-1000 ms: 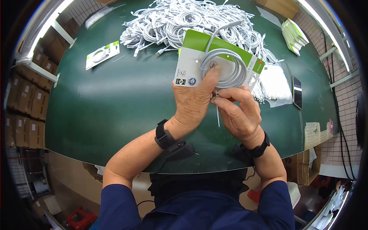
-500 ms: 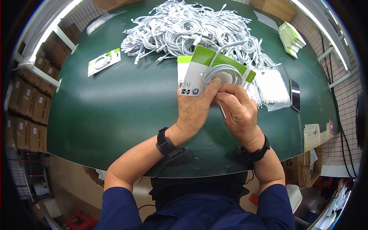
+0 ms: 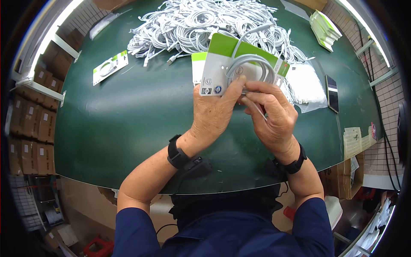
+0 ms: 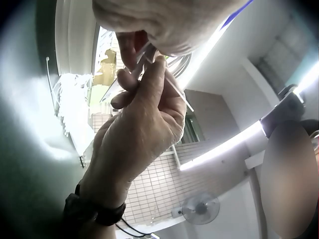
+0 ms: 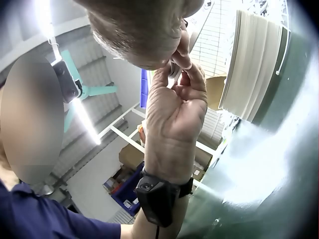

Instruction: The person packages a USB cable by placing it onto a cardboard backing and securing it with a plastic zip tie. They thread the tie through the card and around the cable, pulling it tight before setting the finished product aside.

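In the head view my left hand (image 3: 210,111) grips a green and white retail card (image 3: 217,68) over the table, its thumb pressing on the front. A coiled white USB cable (image 3: 269,68) lies against the card, one end rising past the top edge. At the lower rim of the coil, my right hand (image 3: 276,118) pinches a thin white tie (image 3: 258,110) between thumb and fingers, close to the left thumb. The tie's free end slants down across the right fingers; it also shows in the left wrist view as a thin strip (image 4: 182,94). The fingertips hide where it meets the coil.
A large heap of white cables (image 3: 201,25) covers the back of the green table (image 3: 128,128). A packaged cable (image 3: 110,67) lies at the left, another green and white card (image 3: 198,66) behind my left hand. At the right are a bag (image 3: 306,85), a phone (image 3: 332,93) and stacked cards (image 3: 324,31).
The card dipped and tilted half a second ago, then came back up. The tie's free end, hanging straight down at first, now slants to the right across the right fingers.
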### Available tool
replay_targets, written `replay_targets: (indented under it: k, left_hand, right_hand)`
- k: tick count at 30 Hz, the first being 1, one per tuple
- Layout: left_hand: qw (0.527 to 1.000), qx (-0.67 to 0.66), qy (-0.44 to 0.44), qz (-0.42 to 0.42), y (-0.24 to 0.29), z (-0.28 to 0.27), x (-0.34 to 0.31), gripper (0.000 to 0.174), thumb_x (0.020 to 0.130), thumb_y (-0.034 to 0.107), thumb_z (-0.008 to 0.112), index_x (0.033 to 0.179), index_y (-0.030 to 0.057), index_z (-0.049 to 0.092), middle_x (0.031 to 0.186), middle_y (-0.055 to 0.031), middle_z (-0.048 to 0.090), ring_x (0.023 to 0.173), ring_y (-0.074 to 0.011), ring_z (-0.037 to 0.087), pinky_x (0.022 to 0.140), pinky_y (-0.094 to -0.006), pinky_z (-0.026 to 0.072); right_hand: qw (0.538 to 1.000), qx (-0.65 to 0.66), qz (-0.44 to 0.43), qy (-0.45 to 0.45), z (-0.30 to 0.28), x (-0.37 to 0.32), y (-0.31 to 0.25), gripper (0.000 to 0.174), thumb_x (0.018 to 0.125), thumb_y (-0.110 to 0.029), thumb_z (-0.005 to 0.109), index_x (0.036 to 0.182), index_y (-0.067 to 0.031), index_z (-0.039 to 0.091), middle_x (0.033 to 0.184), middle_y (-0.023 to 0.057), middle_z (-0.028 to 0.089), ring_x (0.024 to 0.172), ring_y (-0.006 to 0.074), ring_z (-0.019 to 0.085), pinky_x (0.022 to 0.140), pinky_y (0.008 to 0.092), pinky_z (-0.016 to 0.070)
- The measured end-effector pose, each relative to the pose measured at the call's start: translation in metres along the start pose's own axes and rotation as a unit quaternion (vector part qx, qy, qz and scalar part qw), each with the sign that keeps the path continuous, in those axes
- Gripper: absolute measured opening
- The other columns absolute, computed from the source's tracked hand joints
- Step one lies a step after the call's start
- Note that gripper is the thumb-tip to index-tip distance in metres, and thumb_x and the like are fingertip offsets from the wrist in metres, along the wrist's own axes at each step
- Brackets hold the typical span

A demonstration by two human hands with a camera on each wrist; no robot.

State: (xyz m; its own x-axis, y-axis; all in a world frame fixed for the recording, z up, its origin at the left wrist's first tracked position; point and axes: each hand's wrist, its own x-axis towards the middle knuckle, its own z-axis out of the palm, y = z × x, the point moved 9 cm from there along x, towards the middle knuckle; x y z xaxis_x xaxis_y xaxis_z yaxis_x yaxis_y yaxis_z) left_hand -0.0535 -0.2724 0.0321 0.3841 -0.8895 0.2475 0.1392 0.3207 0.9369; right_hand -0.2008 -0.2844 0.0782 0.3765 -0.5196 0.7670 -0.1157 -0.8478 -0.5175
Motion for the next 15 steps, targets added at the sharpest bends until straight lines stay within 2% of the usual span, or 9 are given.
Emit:
replay_targets:
  k: [2, 6, 8, 11, 14, 15]
  left_hand:
    - [0.999, -0.013, -0.026, -0.014, 0.001, 0.001, 0.002, 0.032, 0.1, 0.013, 0.07, 0.128, -0.0016, 0.062, 0.108, -0.0079, 0.071, 0.089, -0.0126, 0.071, 0.071, -0.0272, 0.0619]
    - [0.997, -0.072, -0.027, -0.008, 0.006, 0.002, 0.003, 0.037, 0.1, 0.015, 0.071, 0.132, 0.001, 0.059, 0.115, -0.0084, 0.069, 0.093, -0.0139, 0.071, 0.072, -0.0271, 0.0617]
    - [0.995, -0.093, -0.032, -0.022, 0.004, 0.003, 0.003, 0.038, 0.1, 0.016, 0.071, 0.133, 0.0019, 0.058, 0.118, -0.0087, 0.068, 0.096, -0.0146, 0.071, 0.073, -0.0274, 0.0619]
    - [0.994, -0.107, -0.023, -0.021, 0.005, 0.004, 0.002, 0.035, 0.1, 0.016, 0.071, 0.13, 0.0022, 0.06, 0.115, -0.0072, 0.069, 0.093, -0.0125, 0.07, 0.072, -0.026, 0.0597]
    - [0.995, -0.095, -0.001, -0.002, 0.003, 0.0, 0.002, 0.022, 0.098, 0.011, 0.073, 0.115, -0.0008, 0.068, 0.098, -0.0039, 0.072, 0.083, -0.0059, 0.066, 0.064, -0.0232, 0.0535]
    - [0.996, -0.09, -0.002, -0.002, 0.004, 0.001, 0.001, 0.021, 0.098, 0.011, 0.073, 0.115, -0.0006, 0.068, 0.097, -0.0036, 0.072, 0.083, -0.0057, 0.066, 0.065, -0.0232, 0.053]
  right_hand:
    - [1.0, -0.01, -0.021, 0.017, -0.004, -0.001, -0.005, 0.021, 0.08, 0.007, 0.082, 0.095, 0.0005, 0.07, 0.104, 0.0147, 0.074, 0.085, 0.0249, 0.074, 0.071, 0.0326, 0.0614]
    - [0.995, -0.047, -0.08, 0.039, -0.009, -0.001, -0.016, 0.022, 0.079, 0.006, 0.084, 0.096, 0.0001, 0.071, 0.104, 0.0149, 0.074, 0.088, 0.0249, 0.074, 0.072, 0.033, 0.0613]
    - [0.995, -0.04, -0.075, 0.043, -0.01, -0.002, -0.013, 0.022, 0.079, 0.006, 0.084, 0.095, 0.0, 0.071, 0.103, 0.0144, 0.074, 0.087, 0.0241, 0.075, 0.071, 0.0329, 0.0616]
    - [0.994, -0.044, -0.094, 0.038, -0.01, -0.002, -0.018, 0.021, 0.079, 0.007, 0.084, 0.094, 0.0001, 0.071, 0.102, 0.0138, 0.074, 0.084, 0.0233, 0.075, 0.069, 0.0323, 0.062]
    - [0.991, -0.036, -0.126, 0.025, -0.006, 0.0, -0.025, 0.022, 0.077, 0.007, 0.084, 0.094, 0.0004, 0.071, 0.1, 0.0131, 0.075, 0.081, 0.0232, 0.076, 0.067, 0.0318, 0.0622]
    - [0.99, -0.029, -0.138, 0.02, -0.004, 0.0, -0.027, 0.022, 0.077, 0.007, 0.084, 0.093, 0.0004, 0.072, 0.1, 0.0128, 0.075, 0.08, 0.0232, 0.076, 0.066, 0.0317, 0.0623]
